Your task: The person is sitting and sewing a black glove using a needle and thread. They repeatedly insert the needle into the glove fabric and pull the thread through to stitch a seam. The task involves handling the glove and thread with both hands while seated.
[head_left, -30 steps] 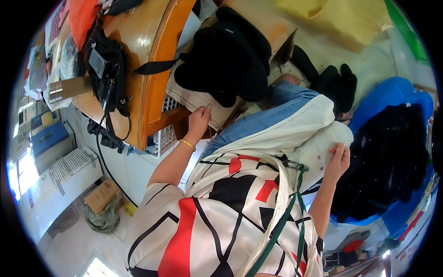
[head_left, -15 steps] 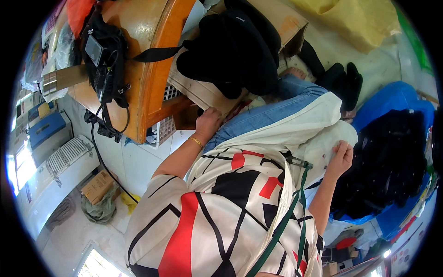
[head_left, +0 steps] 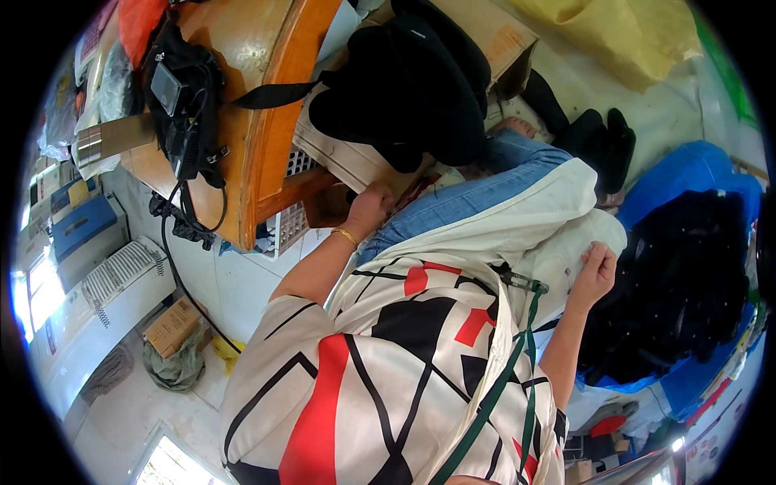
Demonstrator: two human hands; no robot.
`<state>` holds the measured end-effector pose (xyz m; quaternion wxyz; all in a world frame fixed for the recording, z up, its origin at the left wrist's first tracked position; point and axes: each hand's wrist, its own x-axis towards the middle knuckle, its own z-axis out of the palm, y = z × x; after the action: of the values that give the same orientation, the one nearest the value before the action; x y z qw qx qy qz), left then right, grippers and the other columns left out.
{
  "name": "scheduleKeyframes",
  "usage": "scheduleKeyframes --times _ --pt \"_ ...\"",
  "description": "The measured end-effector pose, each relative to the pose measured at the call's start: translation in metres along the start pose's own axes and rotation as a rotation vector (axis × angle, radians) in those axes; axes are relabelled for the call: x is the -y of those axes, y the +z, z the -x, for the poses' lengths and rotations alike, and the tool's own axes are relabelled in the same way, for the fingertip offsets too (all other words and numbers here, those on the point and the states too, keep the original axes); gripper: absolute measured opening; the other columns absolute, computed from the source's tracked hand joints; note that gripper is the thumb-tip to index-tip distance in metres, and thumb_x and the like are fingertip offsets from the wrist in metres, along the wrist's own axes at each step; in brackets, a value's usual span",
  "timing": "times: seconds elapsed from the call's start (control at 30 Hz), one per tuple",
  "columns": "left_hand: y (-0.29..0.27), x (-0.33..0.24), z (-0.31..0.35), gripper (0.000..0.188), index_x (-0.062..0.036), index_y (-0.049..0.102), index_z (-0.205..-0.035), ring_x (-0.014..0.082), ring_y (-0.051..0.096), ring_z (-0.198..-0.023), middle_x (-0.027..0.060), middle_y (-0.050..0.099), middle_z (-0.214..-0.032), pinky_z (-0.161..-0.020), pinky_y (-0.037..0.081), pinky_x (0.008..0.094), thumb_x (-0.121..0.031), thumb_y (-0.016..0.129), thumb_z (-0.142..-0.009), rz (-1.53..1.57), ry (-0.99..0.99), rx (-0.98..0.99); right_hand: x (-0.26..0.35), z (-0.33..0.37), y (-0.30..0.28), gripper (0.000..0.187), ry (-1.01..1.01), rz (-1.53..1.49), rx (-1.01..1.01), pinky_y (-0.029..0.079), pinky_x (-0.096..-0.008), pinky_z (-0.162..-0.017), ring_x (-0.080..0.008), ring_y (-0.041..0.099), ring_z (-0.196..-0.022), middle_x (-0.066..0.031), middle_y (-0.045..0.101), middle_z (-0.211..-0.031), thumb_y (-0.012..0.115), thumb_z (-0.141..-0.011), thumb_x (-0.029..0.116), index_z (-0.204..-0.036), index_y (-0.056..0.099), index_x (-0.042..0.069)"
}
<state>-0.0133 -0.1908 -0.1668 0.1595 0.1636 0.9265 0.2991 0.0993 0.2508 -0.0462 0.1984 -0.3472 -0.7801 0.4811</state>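
My left hand (head_left: 370, 208), with a gold bracelet at its wrist, reaches down at the near edge of an open cardboard box (head_left: 343, 153), beside my jeans leg (head_left: 461, 202). Its fingertips are hidden. Black soft pieces, like shoe uppers or slippers (head_left: 404, 89), are heaped on the box. Over my lap lies a white cloth (head_left: 558, 242). My right hand (head_left: 596, 271) rests at its right edge, fingers curled in and thumb against them; whatever is in them, if anything, cannot be made out.
A wooden table (head_left: 234, 105) carries a black bag (head_left: 182, 105) with a cable. A blue plastic sack (head_left: 687, 166) full of black pieces (head_left: 663, 283) stands at my right. More black pieces (head_left: 594, 141) lie beyond my knees, near a yellow sack (head_left: 630, 36). A white basket (head_left: 287, 230) sits below the table.
My left hand has shifted slightly to the right and up along the box edge, its fingers now less visible. My right hand has moved slightly left and down on the cloth.
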Motion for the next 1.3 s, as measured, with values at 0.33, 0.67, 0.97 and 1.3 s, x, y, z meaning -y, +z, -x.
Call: scheduleKeyframes --times 0.33,0.67,0.97,1.3 --pt "-0.093 -0.054 -0.029 0.010 -0.0047 0.052 -0.096 0.0108 0.056 -0.055 0.0043 0.059 -0.073 -0.049 0.046 0.0227 -0.014 0.054 -0.099 0.964 -0.573 0.293 0.022 -0.003 0.007 0.015 0.144 -0.138 0.127 0.046 -0.0207 -0.068 -0.0060 0.054 -0.073 0.0005 0.060 -0.084 0.061 -0.099 0.014 -0.098 0.066 0.000" --pt "-0.190 -0.199 -0.059 0.013 -0.0074 0.047 -0.092 0.0087 0.057 -0.048 0.0036 0.060 -0.069 -0.045 0.046 0.0186 -0.012 0.057 -0.099 0.981 -0.207 0.534 0.145 0.012 0.099 0.025 -0.285 -0.229 0.744 0.049 -0.0276 -0.073 -0.0162 0.060 -0.079 -0.0061 0.060 -0.088 0.071 -0.084 0.004 -0.108 0.066 0.003" --pt "-0.234 -0.250 -0.076 0.012 -0.0045 0.050 -0.094 0.0099 0.061 -0.053 0.0046 0.062 -0.072 -0.048 0.049 0.0197 -0.012 0.057 -0.100 0.976 -0.029 0.461 0.181 0.007 0.102 0.011 -0.183 -0.413 1.008 0.047 -0.0267 -0.062 -0.0132 0.057 -0.067 -0.0019 0.061 -0.077 0.075 -0.085 0.010 -0.089 0.070 0.002" --pt "-0.141 -0.278 -0.083 0.006 -0.0043 0.064 -0.099 0.0046 0.057 -0.059 -0.0008 0.063 -0.078 -0.050 0.044 0.0179 -0.010 0.063 -0.097 0.885 -0.007 0.272 0.170 -0.022 0.046 0.019 0.442 -0.565 0.782 0.040 -0.0221 -0.054 -0.0078 0.051 -0.059 -0.0030 0.067 -0.077 0.075 -0.086 0.016 -0.088 0.071 -0.002"
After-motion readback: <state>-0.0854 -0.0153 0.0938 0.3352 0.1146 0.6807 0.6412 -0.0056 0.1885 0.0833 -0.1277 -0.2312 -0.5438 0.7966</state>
